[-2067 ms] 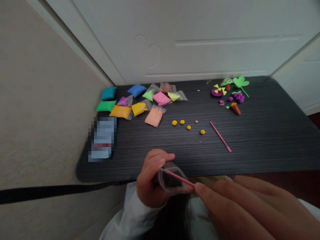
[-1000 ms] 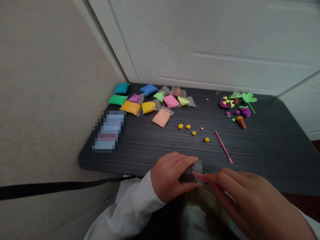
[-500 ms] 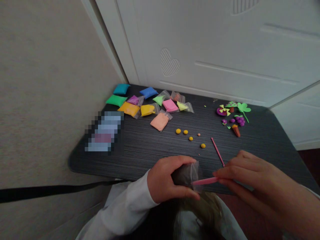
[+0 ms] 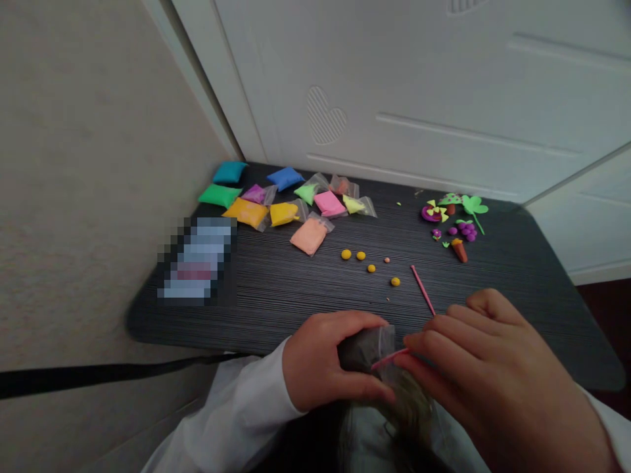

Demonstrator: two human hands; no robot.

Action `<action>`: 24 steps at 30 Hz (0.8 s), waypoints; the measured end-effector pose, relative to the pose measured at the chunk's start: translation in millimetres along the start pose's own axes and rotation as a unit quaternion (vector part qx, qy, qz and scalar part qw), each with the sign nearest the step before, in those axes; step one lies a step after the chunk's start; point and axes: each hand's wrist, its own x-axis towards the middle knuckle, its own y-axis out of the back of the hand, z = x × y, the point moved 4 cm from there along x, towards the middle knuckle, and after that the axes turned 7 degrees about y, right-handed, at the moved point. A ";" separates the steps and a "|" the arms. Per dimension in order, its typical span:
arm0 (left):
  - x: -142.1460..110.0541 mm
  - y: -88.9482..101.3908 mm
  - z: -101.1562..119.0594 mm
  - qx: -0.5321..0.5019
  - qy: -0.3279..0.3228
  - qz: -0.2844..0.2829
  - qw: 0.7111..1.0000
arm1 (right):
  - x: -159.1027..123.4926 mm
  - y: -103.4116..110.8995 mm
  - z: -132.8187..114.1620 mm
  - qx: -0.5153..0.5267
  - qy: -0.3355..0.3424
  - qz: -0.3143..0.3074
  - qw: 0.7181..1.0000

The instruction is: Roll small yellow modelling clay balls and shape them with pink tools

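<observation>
My left hand is closed around a small clear zip bag of dark clay, at the table's front edge. The bag's transparent mouth faces right. Between the thumb and fingers of my right hand is a pink modelling tool, its flat tip reaching into the bag's mouth; whether it touches the clay I cannot tell. A second thin pink tool lies on the table just beyond my right hand. Several yellow clay balls rest past my left hand, with a tiny peach bit beside them.
Several coloured clay packets lie at the back left of the dark table. A blurred-out phone-like item is at the left. Small clay figures, including a green clover shape and a brown cone, sit at the back right.
My right hand has moved left and turned, bringing the pink tool further into the bag's mouth at a steeper slant. The whole view has shifted slightly.
</observation>
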 end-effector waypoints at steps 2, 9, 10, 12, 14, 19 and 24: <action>-1.2 1.5 1.3 0.001 -0.004 0.002 1.000 | -0.5 -0.8 3.1 0.028 0.002 0.005 1.000; -4.3 0.1 5.3 -0.030 -0.046 -0.034 0.998 | -14.3 15.7 22.6 0.137 -0.009 -0.007 0.991; -4.8 0.3 6.2 -0.029 -0.052 -0.035 0.998 | -16.4 17.5 23.9 0.145 -0.010 -0.006 0.989; -6.0 0.7 9.0 -0.028 -0.063 -0.033 0.997 | -19.0 17.8 24.7 0.156 -0.012 -0.015 0.988; -7.1 0.1 12.8 -0.028 -0.073 -0.041 0.996 | -19.4 15.3 23.3 0.156 -0.005 -0.032 0.987; -8.8 -2.0 19.4 -0.051 -0.089 -0.075 0.992 | -17.8 13.5 18.9 0.179 0.026 -0.044 0.983; -10.2 -1.8 22.0 -0.070 -0.112 -0.083 0.988 | -18.0 17.4 16.1 0.196 0.042 -0.037 0.979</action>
